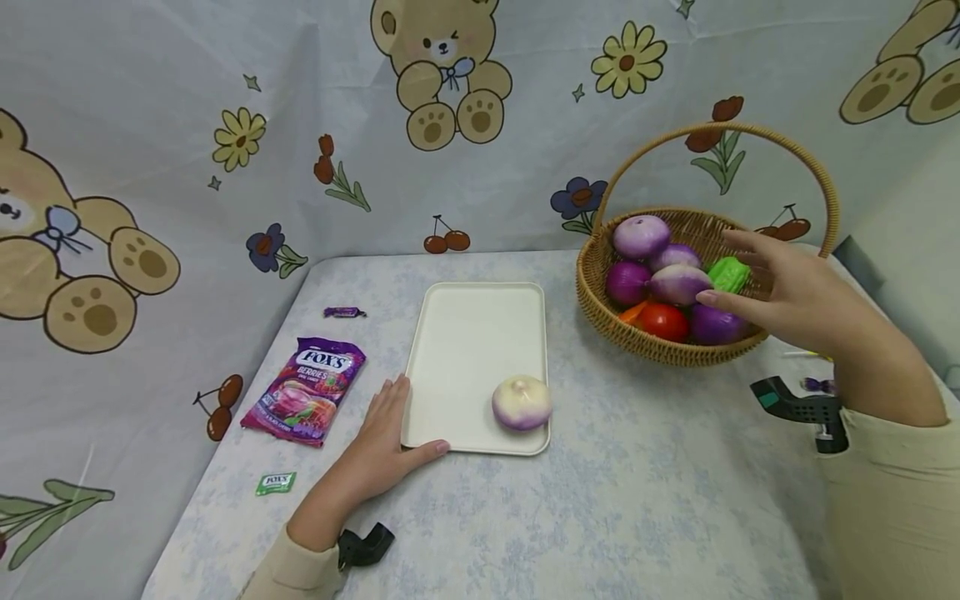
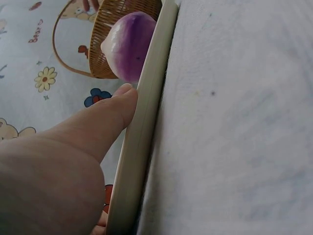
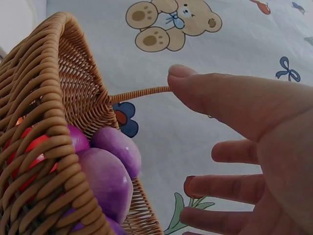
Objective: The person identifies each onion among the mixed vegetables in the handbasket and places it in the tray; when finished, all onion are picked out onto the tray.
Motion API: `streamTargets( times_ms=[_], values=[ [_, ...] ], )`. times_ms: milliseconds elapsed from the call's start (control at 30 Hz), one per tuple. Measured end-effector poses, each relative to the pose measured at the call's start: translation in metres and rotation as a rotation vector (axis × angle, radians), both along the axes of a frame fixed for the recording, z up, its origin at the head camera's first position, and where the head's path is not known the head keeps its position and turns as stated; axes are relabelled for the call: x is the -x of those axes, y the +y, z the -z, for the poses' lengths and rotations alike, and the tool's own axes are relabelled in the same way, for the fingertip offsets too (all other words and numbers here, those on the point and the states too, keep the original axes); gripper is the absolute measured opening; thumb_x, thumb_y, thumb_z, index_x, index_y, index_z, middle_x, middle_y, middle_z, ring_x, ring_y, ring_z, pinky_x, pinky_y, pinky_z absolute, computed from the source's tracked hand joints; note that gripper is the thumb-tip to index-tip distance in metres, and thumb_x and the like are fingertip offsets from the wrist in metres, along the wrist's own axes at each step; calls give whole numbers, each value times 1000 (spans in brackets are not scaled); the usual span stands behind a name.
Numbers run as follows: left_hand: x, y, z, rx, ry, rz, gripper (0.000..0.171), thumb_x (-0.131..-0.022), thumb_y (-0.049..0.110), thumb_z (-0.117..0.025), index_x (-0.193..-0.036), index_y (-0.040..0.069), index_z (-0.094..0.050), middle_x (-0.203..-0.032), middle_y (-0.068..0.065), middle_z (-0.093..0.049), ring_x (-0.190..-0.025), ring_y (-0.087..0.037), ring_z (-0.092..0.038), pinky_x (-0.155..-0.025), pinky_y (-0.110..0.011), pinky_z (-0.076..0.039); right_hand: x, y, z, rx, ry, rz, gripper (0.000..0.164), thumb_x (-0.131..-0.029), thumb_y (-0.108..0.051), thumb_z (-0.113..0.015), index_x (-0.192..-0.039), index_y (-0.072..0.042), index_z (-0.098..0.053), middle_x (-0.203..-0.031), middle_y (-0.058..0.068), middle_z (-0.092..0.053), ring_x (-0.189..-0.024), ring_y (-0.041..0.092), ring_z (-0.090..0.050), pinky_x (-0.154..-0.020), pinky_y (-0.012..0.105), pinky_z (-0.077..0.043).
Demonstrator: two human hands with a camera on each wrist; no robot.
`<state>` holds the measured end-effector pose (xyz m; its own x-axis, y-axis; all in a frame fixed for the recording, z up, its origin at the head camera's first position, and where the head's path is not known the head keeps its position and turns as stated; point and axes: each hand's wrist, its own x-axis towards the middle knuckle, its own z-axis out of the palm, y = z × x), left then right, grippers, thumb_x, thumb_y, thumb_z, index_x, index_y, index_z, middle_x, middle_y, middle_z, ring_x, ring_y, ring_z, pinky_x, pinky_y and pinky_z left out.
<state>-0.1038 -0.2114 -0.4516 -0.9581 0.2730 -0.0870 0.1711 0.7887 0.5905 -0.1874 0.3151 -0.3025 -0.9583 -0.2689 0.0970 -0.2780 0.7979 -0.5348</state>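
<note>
My left hand rests at the lower left corner of a cream tray, thumb along the near edge and fingers along the left side. Inside the tray's lower right corner sits a white and purple toy turnip. My right hand hovers over the right side of a wicker basket, thumb and fingers spread apart with nothing between them. Several purple toy vegetables lie in the basket with a red tomato and a green vegetable. In the right wrist view the fingers are extended beside the basket.
Left of the tray lie a purple FOX'S candy bag, a purple wrapped candy and a green wrapped candy. Another small wrapped candy lies near the right wrist. The basket's tall handle arches above it, before a patterned cloth backdrop.
</note>
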Motion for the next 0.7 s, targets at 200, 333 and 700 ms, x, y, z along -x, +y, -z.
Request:
streamTargets(
  times_ms=[200, 333, 700],
  values=[
    [0, 0, 1, 2, -7, -8, 127, -87, 74, -71, -168, 0, -6, -174, -16, -5, -159, -32, 6, -126, -54, -2, 7, 0, 8, -72, -54, -9, 93, -96, -36, -80, -164, 1, -28, -154, 36, -37, -131, 59, -41, -96, 81, -39],
    [0, 0, 1, 0, -8, -14, 127, -87, 74, -71, -168, 1, -5, -174, -15, -4, -159, -31, 6, -126, -56, -3, 12, -2, 13, -124, -95, 5, 101, -94, -45, -80, -162, 6, -26, -152, 39, -39, -130, 59, -42, -100, 80, -37],
    [1, -1, 1, -3, 2, -8, 127, -87, 74, -71, -168, 1, -6, -174, -15, -6, -159, -31, 5, -126, -54, -2, 23, -7, 20, -275, -178, 28, 95, -86, -41, -89, -143, 18, -40, -121, 39, -59, -110, 55, -57, -93, 72, -47]
  ],
)
